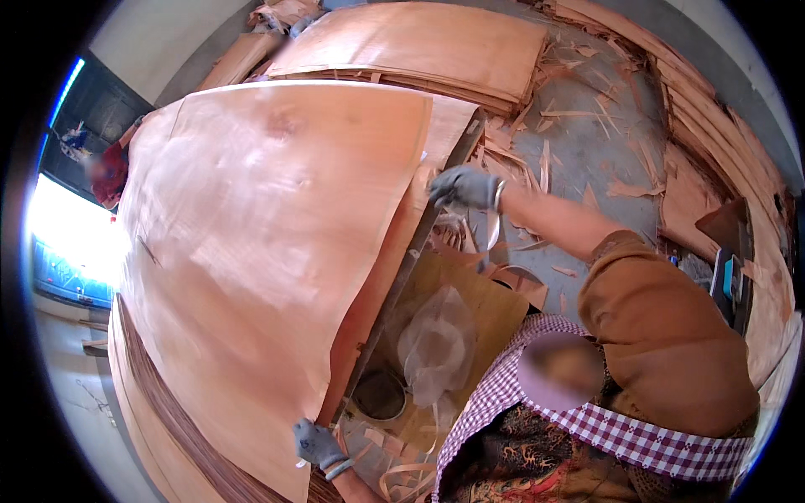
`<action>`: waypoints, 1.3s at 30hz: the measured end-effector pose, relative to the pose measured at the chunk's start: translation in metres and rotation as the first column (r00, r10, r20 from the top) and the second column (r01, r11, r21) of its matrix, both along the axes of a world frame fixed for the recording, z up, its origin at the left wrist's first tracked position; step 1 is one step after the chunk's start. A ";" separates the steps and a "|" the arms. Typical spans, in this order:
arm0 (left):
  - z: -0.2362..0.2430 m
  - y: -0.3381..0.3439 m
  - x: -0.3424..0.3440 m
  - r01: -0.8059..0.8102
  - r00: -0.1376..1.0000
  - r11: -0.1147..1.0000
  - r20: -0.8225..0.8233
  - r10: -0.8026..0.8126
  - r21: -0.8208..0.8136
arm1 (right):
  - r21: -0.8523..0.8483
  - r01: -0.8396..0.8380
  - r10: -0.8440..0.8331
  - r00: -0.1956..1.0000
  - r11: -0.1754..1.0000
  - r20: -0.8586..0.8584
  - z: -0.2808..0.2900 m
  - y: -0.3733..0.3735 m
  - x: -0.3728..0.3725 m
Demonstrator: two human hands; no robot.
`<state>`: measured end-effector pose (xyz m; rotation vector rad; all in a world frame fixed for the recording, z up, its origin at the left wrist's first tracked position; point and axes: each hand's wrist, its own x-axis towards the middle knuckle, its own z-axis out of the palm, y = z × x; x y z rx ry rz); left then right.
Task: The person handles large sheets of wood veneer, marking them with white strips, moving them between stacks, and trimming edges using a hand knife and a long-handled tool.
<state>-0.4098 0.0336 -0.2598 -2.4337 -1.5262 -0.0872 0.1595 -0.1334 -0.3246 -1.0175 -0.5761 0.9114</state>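
Note:
A large, thin wood veneer sheet (277, 210) lies over a long work table, its right edge wavy and lifted a little off the reddish sheet (356, 331) beneath. At the near corner, my left hand (319, 444), in a grey glove, is closed on the edge of the top sheet. Farther up, my right hand (465, 187), also gloved in grey, curls its fingers at the table's right edge beside the lower sheet. Whatever those fingers hold is hidden. A pale strip (493, 228) hangs below my right wrist.
Beside the table, a wooden board (444, 285) carries a clear plastic bag (436, 344) and a dark round container (379, 394). Another veneer stack (411, 42) stands beyond. Scraps (604, 117) litter the floor. Another person (109, 176) is at the far left.

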 end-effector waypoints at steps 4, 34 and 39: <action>0.006 -0.012 0.019 -0.051 0.998 0.998 -0.045 0.049 -0.049 | -0.282 0.201 -0.305 0.864 0.938 -0.400 -0.027 -0.012 0.133; -0.059 -0.046 0.240 0.271 -0.662 0.746 0.445 0.603 -0.608 | -0.124 0.120 -0.172 0.635 0.985 -0.753 -0.020 0.034 0.171; -0.065 -0.070 0.248 -0.113 -0.580 0.723 0.636 0.509 -0.681 | -0.304 0.039 -0.240 0.710 0.952 -0.661 -0.045 0.040 0.201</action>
